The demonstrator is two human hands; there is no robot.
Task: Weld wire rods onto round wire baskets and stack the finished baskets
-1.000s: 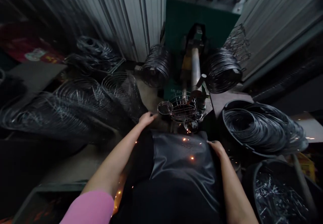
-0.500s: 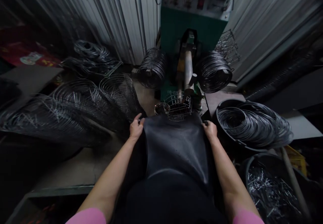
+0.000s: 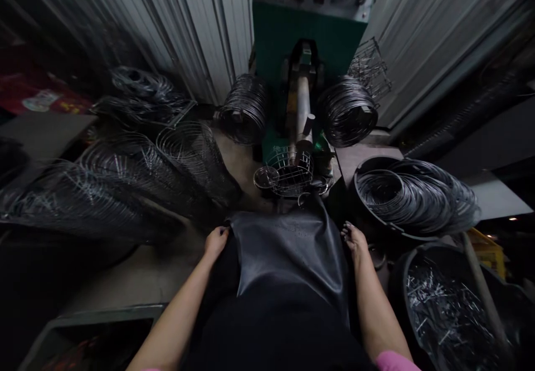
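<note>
A black, leather-like apron (image 3: 288, 248) is spread over the lap, creased, with its far right corner rising toward the machine. My left hand (image 3: 216, 242) is closed at the apron's left edge, its fingertips pinching it near the corner. On the other side, my right hand (image 3: 355, 238) is just off the right edge, fingers apart and nothing seen in them. Beyond the apron a round wire basket frame (image 3: 292, 173) sits under the metal arm (image 3: 304, 106) of a green machine (image 3: 271, 37). A small wire ring (image 3: 266, 177) lies against its left side.
Wire coils (image 3: 244, 109) flank the machine on both sides. To the left stand nested wire baskets (image 3: 188, 154). A tub of wire rings (image 3: 413, 198) and a bucket of short metal pieces (image 3: 447, 304) are at the right. A bin (image 3: 96, 318) sits lower left.
Both hands have come back toward the body, drawing the apron's far edge nearer. My right hand has let go of its edge. More of the wire basket frame shows.
</note>
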